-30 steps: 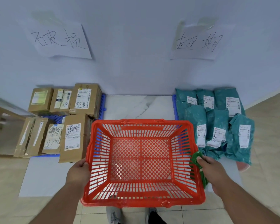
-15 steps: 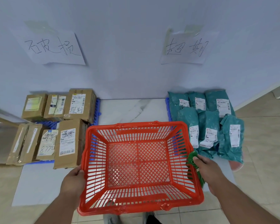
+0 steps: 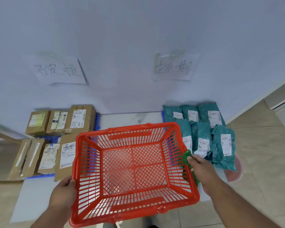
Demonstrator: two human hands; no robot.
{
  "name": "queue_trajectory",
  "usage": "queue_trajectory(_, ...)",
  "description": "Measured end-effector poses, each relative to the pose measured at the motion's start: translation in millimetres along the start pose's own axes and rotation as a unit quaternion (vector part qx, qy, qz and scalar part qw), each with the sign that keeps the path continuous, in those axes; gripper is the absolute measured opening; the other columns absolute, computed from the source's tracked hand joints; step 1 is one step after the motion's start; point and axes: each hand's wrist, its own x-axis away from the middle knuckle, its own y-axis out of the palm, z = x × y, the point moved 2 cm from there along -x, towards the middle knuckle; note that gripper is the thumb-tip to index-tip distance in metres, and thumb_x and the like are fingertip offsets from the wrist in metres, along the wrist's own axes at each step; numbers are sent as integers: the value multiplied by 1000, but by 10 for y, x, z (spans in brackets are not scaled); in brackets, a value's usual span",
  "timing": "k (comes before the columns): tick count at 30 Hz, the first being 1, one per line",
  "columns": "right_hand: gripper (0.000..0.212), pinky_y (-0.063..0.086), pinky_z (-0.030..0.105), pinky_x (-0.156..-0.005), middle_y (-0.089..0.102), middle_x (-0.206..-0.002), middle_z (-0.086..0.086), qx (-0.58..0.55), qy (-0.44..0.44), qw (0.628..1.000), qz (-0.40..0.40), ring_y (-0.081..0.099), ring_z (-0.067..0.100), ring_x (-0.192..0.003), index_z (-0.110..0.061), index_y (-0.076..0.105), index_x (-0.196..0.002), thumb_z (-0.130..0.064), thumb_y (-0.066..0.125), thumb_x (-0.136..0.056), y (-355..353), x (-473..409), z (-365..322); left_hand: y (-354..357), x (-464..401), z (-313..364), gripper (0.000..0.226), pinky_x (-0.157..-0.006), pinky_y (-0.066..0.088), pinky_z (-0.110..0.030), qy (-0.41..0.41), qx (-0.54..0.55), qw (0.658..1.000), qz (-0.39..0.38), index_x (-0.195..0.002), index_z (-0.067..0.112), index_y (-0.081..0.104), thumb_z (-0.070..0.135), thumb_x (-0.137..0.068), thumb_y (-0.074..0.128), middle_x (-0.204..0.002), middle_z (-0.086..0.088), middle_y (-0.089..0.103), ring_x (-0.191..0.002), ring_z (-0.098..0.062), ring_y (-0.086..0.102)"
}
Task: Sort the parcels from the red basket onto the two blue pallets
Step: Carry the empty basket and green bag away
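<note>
Against the pale wall (image 3: 138,38), two handwritten paper signs (image 3: 59,71) hang.

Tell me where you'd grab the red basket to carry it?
By the long side rims of the red basket, one from each side, as the left hand and right hand do now. It's wide and empty; the green handle hangs folded outside.
</note>
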Motion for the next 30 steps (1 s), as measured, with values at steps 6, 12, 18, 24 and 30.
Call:
queue_trajectory(6, 34, 50, 27, -57, 77, -91, -4, -12, -34, 999, -8, 74, 12, -71, -17, 65, -140, -29, 56, -109, -189, 355, -371, -237, 311, 148, 24, -81, 63, -56, 23, 9, 1000, 13, -115, 18, 65, 31, -110, 45, -88, -15, 77, -73, -37, 77)
queue_trajectory(12, 33, 47, 28, -62, 73, -92, -7, -10, -116, 993, 0, 71, 13, -79, -16, 70, -133, -33, 59, -107, -422, 660, -752, -533, 497, 111, 25, -83, 62, -61, 46, 90, 995, 0, -115, 22, 69, 32, -110, 47, -90, -15, 81, -75, -38, 80)
queue_trajectory(18, 23, 63, 51, -86, 84, -85, 0, 0, -187, 982, -9, 82, 28, -77, -27, 78, -109, -44, 66, -100, -481, 915, -1190, -929, 815, 60, 22, -83, 60, -66, 33, 233, 971, 40, -111, 22, 71, 28, -108, 50, -90, -19, 82, -79, -44, 79)
queue_trajectory(24, 18, 62, 43, -82, 83, -82, 1, 1, -241, 968, -67, 80, 24, -76, -21, 80, -101, -36, 70, -99, -110, 1342, -1617, -1508, 986, -162, 26, -81, 61, -66, 48, 299, 948, 94, -113, 21, 74, 28, -107, 50, -88, -17, 82, -78, -42, 80)
queue_trajectory(30, 19, 64, 55, -86, 84, -79, 6, 27, -274, 954, -121, 82, 30, -71, -20, 78, -103, -37, 71, -98, 568, 1917, -1745, -2273, 1091, -695, 26, -76, 62, -65, 41, 326, 933, 147, -112, 21, 72, 32, -108, 48, -83, -18, 81, -72, -41, 80)
